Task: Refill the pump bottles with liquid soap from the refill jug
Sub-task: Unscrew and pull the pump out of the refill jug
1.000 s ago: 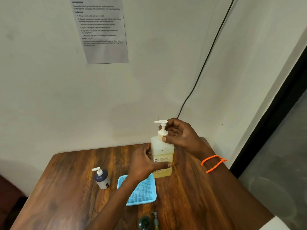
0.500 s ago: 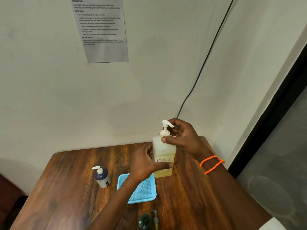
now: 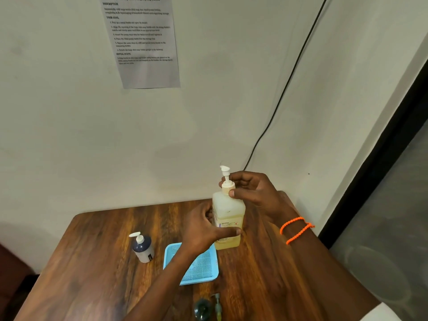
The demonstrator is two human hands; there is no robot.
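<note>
— On the wooden table (image 3: 92,262), toward its far edge, what stands?
— An upright, square, translucent pump bottle (image 3: 228,218) with yellowish soap low inside.
— Who holds it?
— The left hand (image 3: 203,230) wraps its body, thumb across the label. The right hand (image 3: 254,193) pinches the collar under the white pump head (image 3: 225,172), thumb and fingers closed on it. An orange cord bracelet (image 3: 296,229) circles that wrist.
— And nearby?
— A light-blue mesh tray (image 3: 199,269) lies just beside the bottle, partly under the left forearm. A small dark pump bottle (image 3: 142,247) stands left of the tray, apart from it. At the near edge, a dark round thing (image 3: 202,310) and a loose pump (image 3: 217,304); I cannot tell more.
</note>
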